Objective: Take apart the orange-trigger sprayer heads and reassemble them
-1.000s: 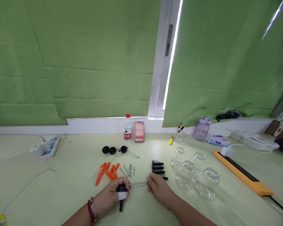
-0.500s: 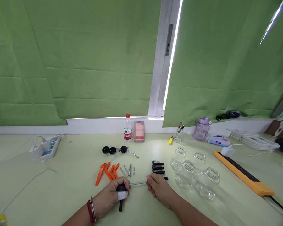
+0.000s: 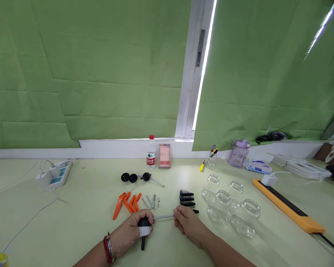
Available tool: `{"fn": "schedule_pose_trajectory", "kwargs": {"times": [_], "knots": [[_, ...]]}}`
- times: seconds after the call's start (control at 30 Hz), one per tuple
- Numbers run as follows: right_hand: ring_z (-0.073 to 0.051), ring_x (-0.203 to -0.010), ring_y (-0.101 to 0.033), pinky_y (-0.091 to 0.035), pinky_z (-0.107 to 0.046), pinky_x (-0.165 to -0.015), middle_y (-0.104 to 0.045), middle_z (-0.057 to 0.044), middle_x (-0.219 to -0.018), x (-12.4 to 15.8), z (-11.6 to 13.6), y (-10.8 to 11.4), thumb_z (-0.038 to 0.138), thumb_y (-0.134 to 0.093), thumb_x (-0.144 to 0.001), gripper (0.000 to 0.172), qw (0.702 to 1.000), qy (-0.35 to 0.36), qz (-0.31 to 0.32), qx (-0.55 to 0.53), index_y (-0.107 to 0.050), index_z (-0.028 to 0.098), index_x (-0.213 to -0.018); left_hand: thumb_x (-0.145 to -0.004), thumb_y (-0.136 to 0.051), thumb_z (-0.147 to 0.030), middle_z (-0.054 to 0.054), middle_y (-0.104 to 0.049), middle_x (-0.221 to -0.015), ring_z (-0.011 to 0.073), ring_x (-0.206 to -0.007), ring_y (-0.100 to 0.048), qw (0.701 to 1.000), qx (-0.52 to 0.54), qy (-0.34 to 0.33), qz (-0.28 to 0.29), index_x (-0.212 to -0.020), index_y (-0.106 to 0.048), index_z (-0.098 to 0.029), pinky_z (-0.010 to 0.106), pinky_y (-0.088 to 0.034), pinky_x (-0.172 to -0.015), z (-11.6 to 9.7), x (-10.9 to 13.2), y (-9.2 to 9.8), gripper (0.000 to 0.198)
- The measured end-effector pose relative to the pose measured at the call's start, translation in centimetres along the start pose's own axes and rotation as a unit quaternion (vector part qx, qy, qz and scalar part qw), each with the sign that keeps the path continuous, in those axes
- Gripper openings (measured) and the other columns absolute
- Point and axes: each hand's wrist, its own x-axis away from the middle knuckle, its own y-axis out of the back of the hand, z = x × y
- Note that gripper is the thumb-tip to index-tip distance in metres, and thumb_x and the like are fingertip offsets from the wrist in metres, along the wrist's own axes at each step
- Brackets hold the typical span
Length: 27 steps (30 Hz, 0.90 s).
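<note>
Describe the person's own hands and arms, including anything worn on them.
The left hand has a white wrap around one digit; its wrist carries a red band beside silver-coloured bangles. The right hand and wrist show no jewellery. No sleeve shows on either forearm.

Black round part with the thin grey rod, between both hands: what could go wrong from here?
The thin grey rod might slip, as the right hand holds it by fingertips. The black round part could twist in the left hand. Small silver pieces lying loose beyond the hands could get knocked.
</note>
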Motion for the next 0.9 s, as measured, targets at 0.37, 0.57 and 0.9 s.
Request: {"fn": "schedule_pose_trajectory", "kwargs": {"times": [0.37,0.57,0.9], "knots": [[-0.005,-0.04,-0.037,-0.019,-0.016,-0.033,-0.054,0.005,-0.068,0.09,-0.04,0.4,0.041,-0.044,-0.084,0.019,0.998,-0.017,0.038,-0.046,-0.044,0.022,-0.086,-0.071,-0.064,-0.017,-0.003,-0.048,-0.074,0.0092,-0.064,-0.045,1.0,0.017,0.006,-0.011,-0.081,-0.055,-0.018,0.022,-0.035,-0.061,0.46,-0.19,0.35,0.013],[-0.005,-0.037,-0.03,-0.021,-0.017,-0.034,-0.046,0.007,-0.051,0.13,0.18,0.34,0.042,-0.042,-0.086,0.026,0.999,-0.027,0.022,-0.006,-0.043,0.02,-0.072,-0.072,-0.063,-0.014,-0.003,-0.049,-0.072,0.0086,-0.063,-0.044,1.0,0.017,0.003,-0.001,-0.082,-0.055,-0.017,0.022,-0.035,-0.061,0.33,-0.1,0.2,0.013],[-0.005,-0.04,-0.037,-0.021,-0.016,-0.033,-0.053,0.005,-0.066,-0.03,-0.03,0.47,0.04,-0.048,-0.083,0.019,0.999,-0.028,0.035,-0.025,-0.044,0.022,-0.082,-0.072,-0.063,-0.015,-0.003,-0.05,-0.075,0.0082,-0.063,-0.045,1.0,0.023,0.008,-0.001,-0.081,-0.055,-0.017,0.023,-0.038,-0.062,-0.07,0.02,0.01,0.012]]}}
